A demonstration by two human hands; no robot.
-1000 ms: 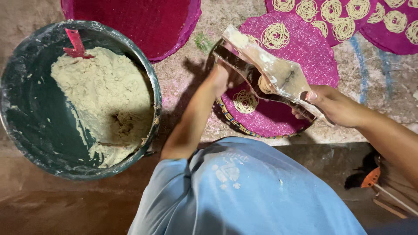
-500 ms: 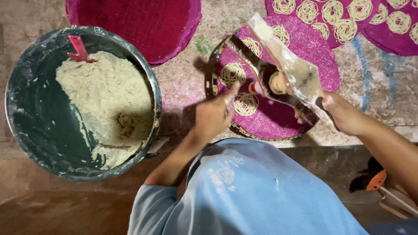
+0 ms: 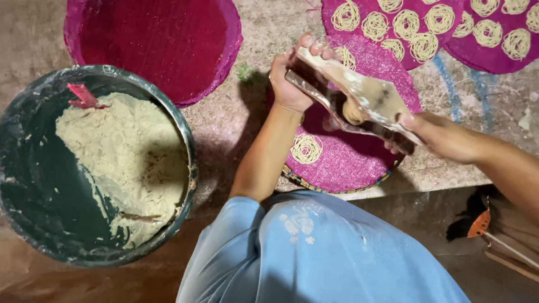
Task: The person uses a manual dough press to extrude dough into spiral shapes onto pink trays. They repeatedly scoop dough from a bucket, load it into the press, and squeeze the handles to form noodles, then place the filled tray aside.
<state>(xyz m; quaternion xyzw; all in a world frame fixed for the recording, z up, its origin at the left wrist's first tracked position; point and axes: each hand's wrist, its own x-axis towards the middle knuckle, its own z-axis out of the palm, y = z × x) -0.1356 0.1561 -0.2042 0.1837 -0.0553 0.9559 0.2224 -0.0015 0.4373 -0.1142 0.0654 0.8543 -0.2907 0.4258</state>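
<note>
Both hands grip a two-handled noodle press [image 3: 359, 104] smeared with dough. My left hand [image 3: 292, 78] holds its far handle end. My right hand [image 3: 435, 134] holds the near handle end. The press hangs over a round magenta woven mat [image 3: 348, 160]. One pale spiral of pressed dough strands [image 3: 306, 148] lies on that mat at its left side. The middle of the mat is hidden under the press.
A dark tub [image 3: 33, 185] at the left holds pale dough [image 3: 120, 157] and a red scraper [image 3: 83, 95]. A bare magenta mat [image 3: 151, 45] lies at the top. Mats with several dough spirals [image 3: 415, 33] lie at the top right. A blue-clothed knee [image 3: 325, 252] fills the bottom.
My left hand rose from near the mat and took hold of the press's far handle. The press swung to a flatter angle above the mat.
</note>
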